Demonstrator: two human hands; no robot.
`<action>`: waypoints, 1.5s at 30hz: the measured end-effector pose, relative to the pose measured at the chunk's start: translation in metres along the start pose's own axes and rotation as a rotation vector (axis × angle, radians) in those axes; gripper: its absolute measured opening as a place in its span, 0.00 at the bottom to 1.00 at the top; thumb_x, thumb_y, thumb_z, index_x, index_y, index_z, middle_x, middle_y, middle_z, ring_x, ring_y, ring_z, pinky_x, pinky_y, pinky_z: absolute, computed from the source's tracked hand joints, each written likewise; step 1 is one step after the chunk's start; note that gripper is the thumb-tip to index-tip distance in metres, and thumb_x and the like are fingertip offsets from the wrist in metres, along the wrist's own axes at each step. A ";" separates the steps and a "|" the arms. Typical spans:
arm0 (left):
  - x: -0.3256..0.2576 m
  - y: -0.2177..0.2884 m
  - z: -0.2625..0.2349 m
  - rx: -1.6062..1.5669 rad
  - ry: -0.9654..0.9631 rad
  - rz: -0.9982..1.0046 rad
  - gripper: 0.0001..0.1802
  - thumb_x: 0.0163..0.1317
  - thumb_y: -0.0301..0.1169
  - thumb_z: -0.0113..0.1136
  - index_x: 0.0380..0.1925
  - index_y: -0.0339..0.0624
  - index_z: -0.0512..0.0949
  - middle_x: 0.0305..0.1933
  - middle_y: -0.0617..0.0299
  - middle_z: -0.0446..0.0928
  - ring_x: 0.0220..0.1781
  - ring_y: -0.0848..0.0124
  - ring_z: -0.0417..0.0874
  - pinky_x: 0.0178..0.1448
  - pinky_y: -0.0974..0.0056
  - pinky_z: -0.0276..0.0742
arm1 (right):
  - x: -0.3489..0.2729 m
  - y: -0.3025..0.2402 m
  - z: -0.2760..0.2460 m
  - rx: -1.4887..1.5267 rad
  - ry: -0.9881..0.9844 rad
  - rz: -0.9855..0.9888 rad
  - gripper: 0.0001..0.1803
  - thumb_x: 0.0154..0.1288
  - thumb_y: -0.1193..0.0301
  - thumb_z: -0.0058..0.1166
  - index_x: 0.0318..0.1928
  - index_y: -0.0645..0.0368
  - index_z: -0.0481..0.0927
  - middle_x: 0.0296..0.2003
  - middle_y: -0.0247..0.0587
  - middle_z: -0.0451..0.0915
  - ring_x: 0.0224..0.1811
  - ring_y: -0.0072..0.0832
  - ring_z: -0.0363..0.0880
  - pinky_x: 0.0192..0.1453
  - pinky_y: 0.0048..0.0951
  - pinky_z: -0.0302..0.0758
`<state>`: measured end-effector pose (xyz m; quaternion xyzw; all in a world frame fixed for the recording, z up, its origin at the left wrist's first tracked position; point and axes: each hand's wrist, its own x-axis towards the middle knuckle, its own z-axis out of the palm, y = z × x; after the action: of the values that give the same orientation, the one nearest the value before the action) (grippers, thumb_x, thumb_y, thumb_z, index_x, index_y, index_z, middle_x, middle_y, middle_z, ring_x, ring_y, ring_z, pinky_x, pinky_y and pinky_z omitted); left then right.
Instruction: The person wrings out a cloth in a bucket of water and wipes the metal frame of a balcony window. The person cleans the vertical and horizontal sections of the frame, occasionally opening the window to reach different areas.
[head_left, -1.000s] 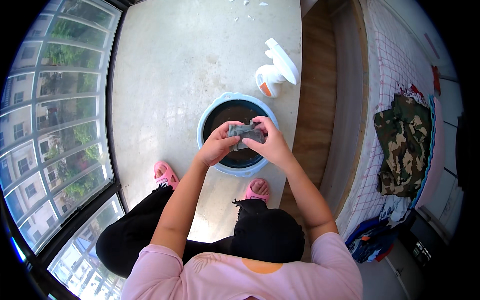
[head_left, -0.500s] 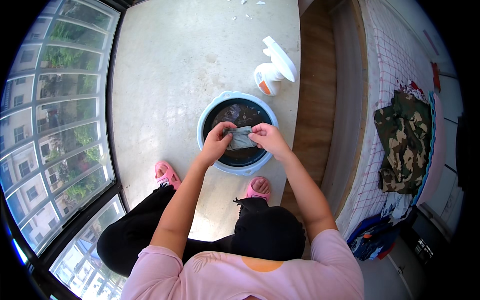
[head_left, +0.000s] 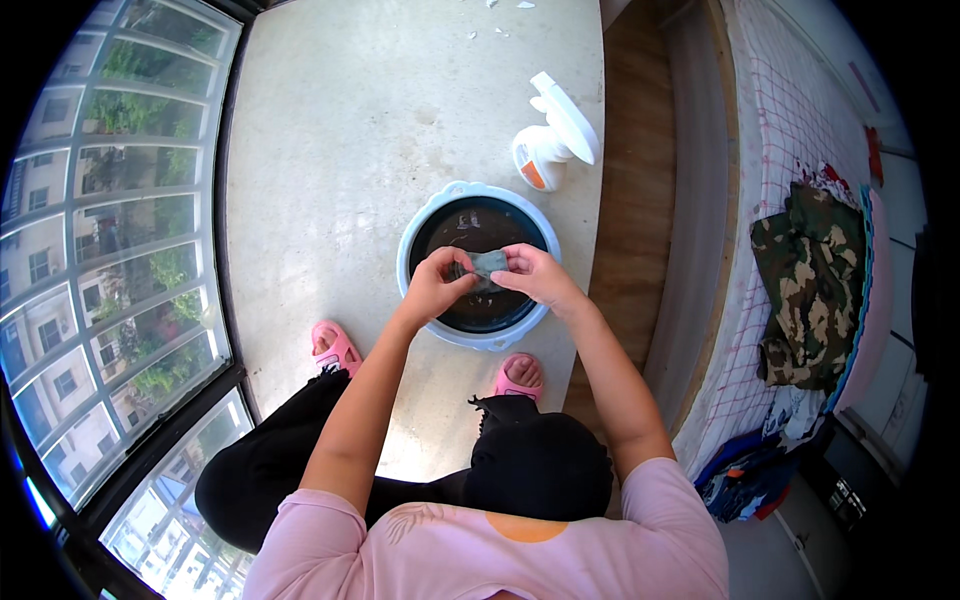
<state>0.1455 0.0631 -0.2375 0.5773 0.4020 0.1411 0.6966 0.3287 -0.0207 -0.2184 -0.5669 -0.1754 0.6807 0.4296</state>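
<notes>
A small grey-green cloth (head_left: 488,264) is pinched between both of my hands, above a round basin (head_left: 408,250) with a pale blue rim. Dark brownish water (head_left: 465,228) fills the basin. My left hand (head_left: 439,285) grips the cloth's left side with thumb and fingers, and my right hand (head_left: 540,275) grips the right side. The cloth is bunched up and partly hidden by the fingers. Just beyond the basin's right rim stands a white spray bottle (head_left: 545,155) with an orange label patch.
The pale floor (head_left: 320,180) ends at a wooden strip (head_left: 630,200) on the right. Barred windows (head_left: 130,230) line the left. My feet in pink slippers (head_left: 335,345) rest near the basin. Camouflage clothing (head_left: 815,290) lies on a checked sheet (head_left: 735,290) at right.
The cloth was spread flatter between my fingers; now it is folded and bunched smaller. My hands have drawn closer together over the basin.
</notes>
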 end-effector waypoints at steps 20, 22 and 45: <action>0.039 -0.035 0.023 -0.498 0.327 -0.567 0.13 0.54 0.27 0.63 0.38 0.36 0.75 0.37 0.58 0.77 0.38 0.68 0.78 0.41 0.63 0.76 | 0.051 0.028 0.022 -1.211 0.471 -0.169 0.12 0.59 0.65 0.51 0.33 0.64 0.75 0.32 0.55 0.79 0.38 0.48 0.79 0.41 0.42 0.76; 0.041 -0.034 0.027 -0.657 0.471 -0.584 0.14 0.54 0.29 0.62 0.40 0.36 0.76 0.39 0.56 0.78 0.39 0.66 0.78 0.43 0.62 0.75 | 0.049 0.019 0.030 -1.022 0.413 -0.220 0.13 0.60 0.63 0.51 0.32 0.63 0.75 0.30 0.54 0.79 0.36 0.48 0.79 0.40 0.43 0.76; 0.008 -0.017 0.034 -1.093 0.220 -0.651 0.04 0.58 0.26 0.51 0.32 0.40 0.74 0.33 0.57 0.76 0.34 0.65 0.80 0.37 0.58 0.78 | 0.010 -0.010 0.062 -1.049 0.500 -0.627 0.19 0.64 0.62 0.47 0.18 0.57 0.73 0.20 0.46 0.76 0.22 0.45 0.77 0.26 0.43 0.72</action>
<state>0.1709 0.0402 -0.2560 -0.0302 0.4957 0.1653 0.8521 0.2753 0.0086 -0.1991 -0.7641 -0.5355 0.1953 0.3021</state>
